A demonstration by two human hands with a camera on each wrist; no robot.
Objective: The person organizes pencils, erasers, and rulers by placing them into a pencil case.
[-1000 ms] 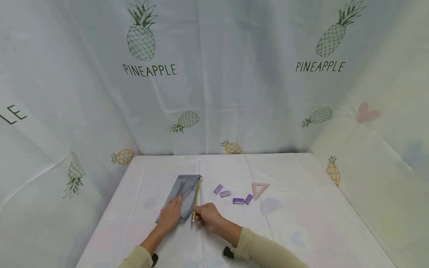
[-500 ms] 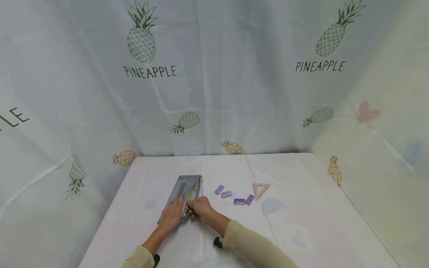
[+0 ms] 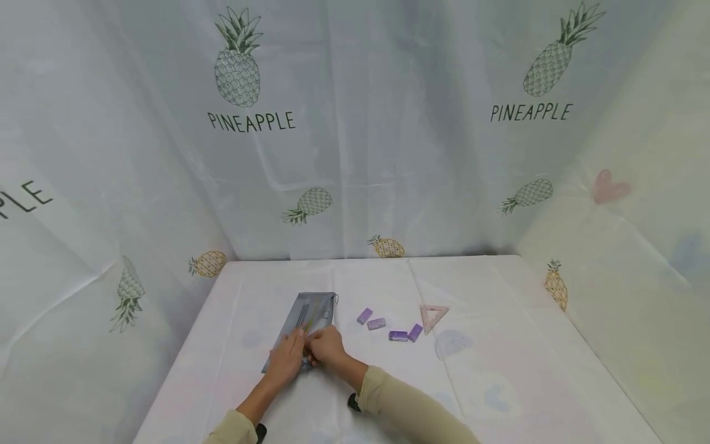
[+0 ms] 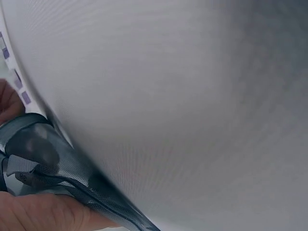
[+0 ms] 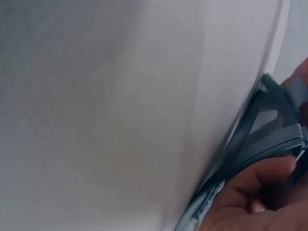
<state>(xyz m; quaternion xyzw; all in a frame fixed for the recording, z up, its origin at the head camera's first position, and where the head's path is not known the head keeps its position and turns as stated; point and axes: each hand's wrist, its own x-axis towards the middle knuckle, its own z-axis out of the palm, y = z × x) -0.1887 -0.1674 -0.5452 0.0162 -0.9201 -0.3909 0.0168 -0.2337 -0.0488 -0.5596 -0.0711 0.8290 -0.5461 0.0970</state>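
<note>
A grey mesh pencil pouch point(image 3: 304, 317) lies left of centre on the white table point(image 3: 499, 382). My left hand point(image 3: 287, 357) holds the pouch's near end; in the left wrist view its fingers point(image 4: 48, 214) sit under the raised mesh of the pouch point(image 4: 45, 159). My right hand point(image 3: 325, 346) is right beside it at the pouch mouth, fingers curled on the back end of a yellow pencil point(image 3: 316, 312). Most of the pencil shows through the mesh. The right wrist view shows a thumb point(image 5: 250, 204) against the pouch point(image 5: 269, 130) edge, with the pencil hidden.
Several purple erasers point(image 3: 376, 323) lie in a loose row to the right of the pouch. Past them lies a pink set square point(image 3: 432, 316). Pineapple-print sheets point(image 3: 355, 154) wall the table on three sides.
My right hand has carried the yellow pencil from beside the pouch leftward and slid it into the pouch. The left hand has stayed on the pouch's near end.
</note>
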